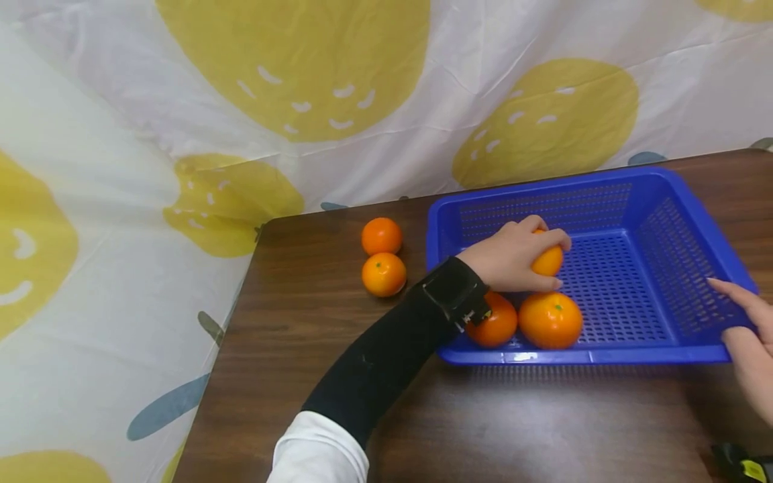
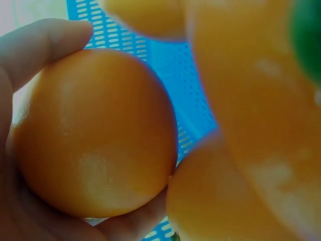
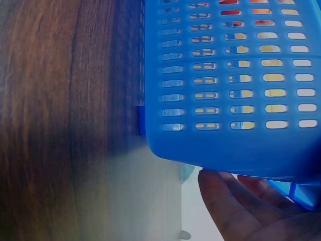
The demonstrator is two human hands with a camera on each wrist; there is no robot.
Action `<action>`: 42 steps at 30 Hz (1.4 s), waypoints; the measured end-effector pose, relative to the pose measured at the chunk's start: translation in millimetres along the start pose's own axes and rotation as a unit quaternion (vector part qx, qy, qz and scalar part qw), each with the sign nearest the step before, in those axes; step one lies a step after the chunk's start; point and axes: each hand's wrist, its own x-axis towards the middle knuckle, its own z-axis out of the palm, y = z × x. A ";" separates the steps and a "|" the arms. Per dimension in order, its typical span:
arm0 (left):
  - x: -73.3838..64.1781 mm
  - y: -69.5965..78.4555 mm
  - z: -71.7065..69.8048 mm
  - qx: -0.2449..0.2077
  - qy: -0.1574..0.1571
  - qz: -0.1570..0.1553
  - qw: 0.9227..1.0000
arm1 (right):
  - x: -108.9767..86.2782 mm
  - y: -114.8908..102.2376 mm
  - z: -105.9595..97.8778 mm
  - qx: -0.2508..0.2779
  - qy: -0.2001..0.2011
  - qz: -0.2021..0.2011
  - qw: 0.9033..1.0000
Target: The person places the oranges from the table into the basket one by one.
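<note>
My left hand [image 1: 513,258] reaches into the blue plastic basket [image 1: 580,355] and grips an orange [image 1: 548,258] near its left side. From the left wrist, that held orange [image 2: 100,135] lies between thumb and fingers, with a second orange [image 2: 210,196] right against it and more oranges close by. Two oranges show along the basket's front wall, one [image 1: 551,320] in full and one [image 1: 494,322] partly covered by my wrist. At the basket's front right corner my right hand [image 1: 755,335] holds the rim; in the right wrist view its fingers [image 3: 225,196] curl at the edge.
On the brown wooden table [image 1: 278,322], left of the basket, two oranges, a farther one [image 1: 382,236] and a nearer one [image 1: 384,274], sit together. A white cloth with yellow fruit prints [image 1: 362,67] hangs behind the table. A dark strap [image 1: 745,463] shows at the lower right.
</note>
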 end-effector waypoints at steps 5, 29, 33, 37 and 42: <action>4.7 2.2 -0.1 0.015 -0.024 -0.017 0.999 | 1.2 0.5 0.0 -0.014 -0.010 0.020 1.000; 21.1 -0.9 1.2 0.000 -0.105 -0.070 0.992 | 4.3 3.9 0.2 -0.020 -0.017 0.019 0.999; 22.7 -0.5 1.7 -0.005 -0.114 -0.072 0.991 | 4.1 4.6 0.0 -0.021 -0.015 0.014 1.000; 22.2 1.1 2.5 0.000 -0.127 -0.074 0.989 | 3.7 5.9 0.2 -0.014 -0.004 0.002 1.000; 21.1 3.2 1.8 0.011 -0.143 -0.077 0.987 | 2.3 2.2 0.4 -0.020 -0.007 0.012 1.000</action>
